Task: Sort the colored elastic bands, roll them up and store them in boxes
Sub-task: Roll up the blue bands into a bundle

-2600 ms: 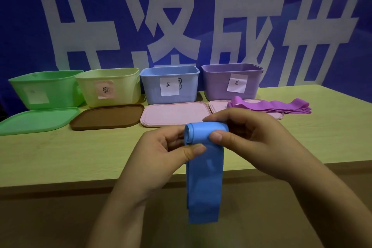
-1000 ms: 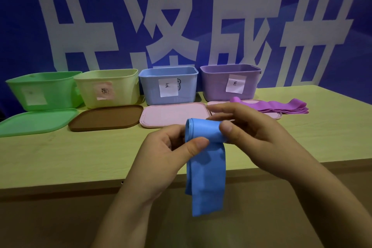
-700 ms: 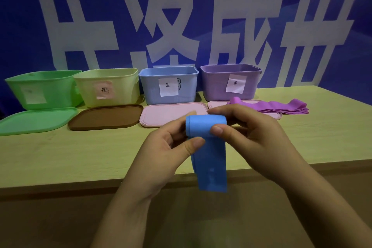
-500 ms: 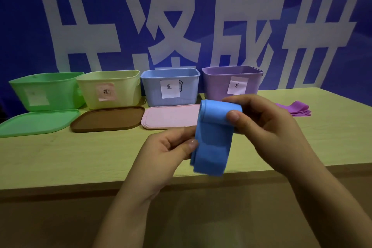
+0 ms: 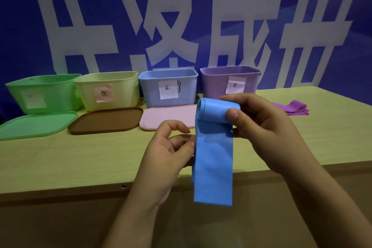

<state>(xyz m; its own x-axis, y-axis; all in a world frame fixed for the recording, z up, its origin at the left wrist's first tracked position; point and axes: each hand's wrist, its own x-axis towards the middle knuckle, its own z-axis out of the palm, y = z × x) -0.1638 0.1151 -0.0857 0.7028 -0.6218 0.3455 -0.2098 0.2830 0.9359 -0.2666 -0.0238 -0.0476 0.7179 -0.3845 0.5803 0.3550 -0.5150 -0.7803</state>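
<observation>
A blue elastic band (image 5: 213,159) is partly rolled, and its loose tail hangs down past the table's front edge. My right hand (image 5: 267,133) grips the roll at the top, thumb pressed on its front. My left hand (image 5: 167,155) sits lower at the tail's left edge with loosely curled fingers; its fingertips touch that edge and its thumb is off the band. Behind stands the blue box (image 5: 151,94) with a white label. Several purple bands (image 5: 291,107) lie stacked at the right, beside the purple box (image 5: 215,84).
A green box (image 5: 52,90) and a yellow box (image 5: 120,86) stand at the back left. In front of the boxes lie a green lid (image 5: 34,125), a brown lid (image 5: 106,120) and a pink lid (image 5: 167,115). The wooden table (image 5: 70,157) ends at its front edge just below my hands.
The roll has grown and the hanging tail has shortened. My right hand lifted the roll up and to the right; my left hand slid down off the roll to the tail's edge.
</observation>
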